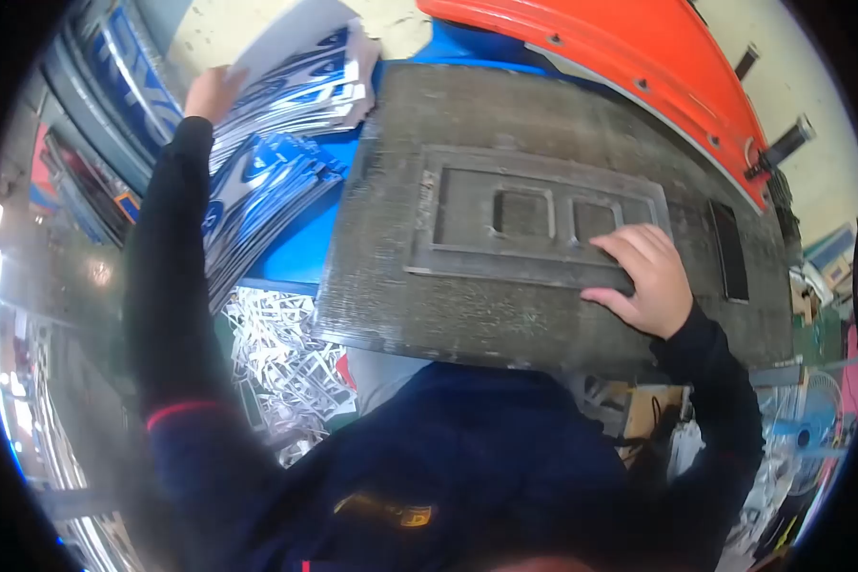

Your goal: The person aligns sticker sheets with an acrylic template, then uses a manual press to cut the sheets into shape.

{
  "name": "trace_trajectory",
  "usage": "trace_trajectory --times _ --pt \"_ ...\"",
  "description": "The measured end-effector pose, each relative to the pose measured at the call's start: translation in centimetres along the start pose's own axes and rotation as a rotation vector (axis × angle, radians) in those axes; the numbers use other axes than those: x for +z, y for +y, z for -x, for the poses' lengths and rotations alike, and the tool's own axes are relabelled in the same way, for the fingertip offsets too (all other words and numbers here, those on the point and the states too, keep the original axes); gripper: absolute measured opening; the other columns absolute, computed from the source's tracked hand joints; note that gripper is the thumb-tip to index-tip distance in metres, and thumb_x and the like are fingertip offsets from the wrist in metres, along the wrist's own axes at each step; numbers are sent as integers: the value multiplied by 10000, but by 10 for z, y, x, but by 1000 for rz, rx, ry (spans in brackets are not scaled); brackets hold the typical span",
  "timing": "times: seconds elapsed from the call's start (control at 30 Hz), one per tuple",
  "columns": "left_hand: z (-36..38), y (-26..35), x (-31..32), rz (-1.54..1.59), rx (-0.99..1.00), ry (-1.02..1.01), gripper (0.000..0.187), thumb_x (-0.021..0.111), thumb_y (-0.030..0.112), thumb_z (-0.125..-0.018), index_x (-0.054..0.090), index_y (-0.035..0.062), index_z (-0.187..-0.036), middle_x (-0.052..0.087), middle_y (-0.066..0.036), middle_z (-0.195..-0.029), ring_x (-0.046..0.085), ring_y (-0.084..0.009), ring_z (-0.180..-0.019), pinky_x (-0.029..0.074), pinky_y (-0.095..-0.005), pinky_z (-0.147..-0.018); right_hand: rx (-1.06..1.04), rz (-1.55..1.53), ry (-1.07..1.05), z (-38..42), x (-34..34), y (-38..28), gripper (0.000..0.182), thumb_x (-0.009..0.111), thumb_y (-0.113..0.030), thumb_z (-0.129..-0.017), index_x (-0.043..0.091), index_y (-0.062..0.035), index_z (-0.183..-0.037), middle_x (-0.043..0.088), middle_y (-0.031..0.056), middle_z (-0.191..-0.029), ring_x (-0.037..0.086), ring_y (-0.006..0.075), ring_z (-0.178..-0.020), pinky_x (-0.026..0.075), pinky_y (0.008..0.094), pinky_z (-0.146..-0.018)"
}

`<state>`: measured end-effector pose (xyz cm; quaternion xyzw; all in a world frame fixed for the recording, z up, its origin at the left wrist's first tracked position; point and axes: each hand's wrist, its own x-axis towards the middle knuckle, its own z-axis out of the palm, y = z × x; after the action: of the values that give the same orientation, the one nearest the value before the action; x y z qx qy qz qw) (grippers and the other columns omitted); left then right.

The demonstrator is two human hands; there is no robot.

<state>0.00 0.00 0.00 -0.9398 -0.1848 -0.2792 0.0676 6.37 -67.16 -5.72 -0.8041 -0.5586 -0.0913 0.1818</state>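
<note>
At the upper left, my left hand (pixel 212 93) is closed on the edge of a printed sheet (pixel 291 38), whose pale side curves up over a stack. Under it lie blue-and-white printed sheets (pixel 305 91), and a second fanned stack (pixel 275 176) is nearer to me. My right hand (pixel 646 276) is over the lower right corner of a flat rectangular frame (pixel 534 268), thumb and fingers apart, holding nothing. The frame has two smaller raised rectangles inside and rests on a worn dark board (pixel 391 191).
An orange-red machine part (pixel 629 57) with bolts and black handles borders the board's far side. A dark phone-like slab (pixel 728 250) lies at its right. White cut scraps (pixel 281 353) fill the space below left; a blue fan (pixel 810 434) is at right.
</note>
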Motion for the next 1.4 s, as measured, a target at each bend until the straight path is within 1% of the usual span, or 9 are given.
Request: trace_trajectory --times 0.07,0.17,0.37,0.57,0.8,1.1,1.17,1.2,1.4 --pt "0 51 -41 65 82 73 426 602 398 -965 669 27 -1165 692 -274 -1000 642 -463 -982 499 -493 -839 -32 6 15 -10 -4 -13 551 818 -367 -760 621 -47 -1163 615 115 -1043 594 324 -995 425 425 -950" --pt "12 140 -53 269 75 25 397 580 354 -984 681 -3 -1125 692 -273 -979 641 -462 -970 503 -471 -832 -52 39 -7 -2 -11 1 541 810 -375 -768 615 -41 -1146 607 107 -1032 588 314 -990 412 414 -947" --pt "33 219 -15 687 176 -111 385 559 301 -1010 650 -3 -1227 715 -239 -961 690 -304 -903 507 -391 -822 -27 25 20 8 -17 5 532 810 -405 -771 626 -66 -1138 607 74 -1012 576 269 -966 352 377 -930" --pt "114 305 -22 849 523 -261 344 523 63 -969 619 25 -1298 680 -274 -1078 681 -394 -1019 516 -386 -866 110 -2 262 40 -67 2 619 861 -456 -686 678 -58 -1123 650 85 -1008 582 278 -981 380 380 -932" --pt "186 390 -58 663 591 -564 569 437 -34 -962 475 188 -1484 408 -168 -1566 319 -420 -1476 236 -751 -1099 181 56 496 56 -94 18 637 848 -460 -703 677 -10 -1120 652 103 -1006 578 253 -967 409 360 -923" --pt "200 411 -59 589 699 -535 492 492 59 -999 489 180 -1476 367 -143 -1593 280 -392 -1496 230 -751 -1107 115 132 381 42 -82 27 572 870 -367 -681 684 -39 -1111 655 90 -996 586 263 -930 383 369 -932" --pt "205 409 -61 666 683 -486 537 582 184 -982 450 178 -1502 368 -159 -1588 300 -395 -1486 213 -751 -1111 81 111 344 35 -77 28 576 883 -342 -664 682 -52 -1120 654 84 -1002 586 265 -928 369 376 -922" --pt "205 404 -61 683 712 -479 665 607 459 -960 403 165 -1520 367 -157 -1586 279 -406 -1491 165 -795 -1084 67 118 318 33 -74 29 579 886 -340 -660 681 -59 -1124 653 80 -1003 587 261 -931 360 380 -920" --pt "132 304 -50 506 576 -566 794 656 509 -919 344 155 -1557 335 -139 -1615 217 -389 -1521 83 -777 -1114 34 131 226 25 -54 28 564 892 -334 -659 677 -71 -1109 653 69 -1005 590 249 -927 336 390 -916"
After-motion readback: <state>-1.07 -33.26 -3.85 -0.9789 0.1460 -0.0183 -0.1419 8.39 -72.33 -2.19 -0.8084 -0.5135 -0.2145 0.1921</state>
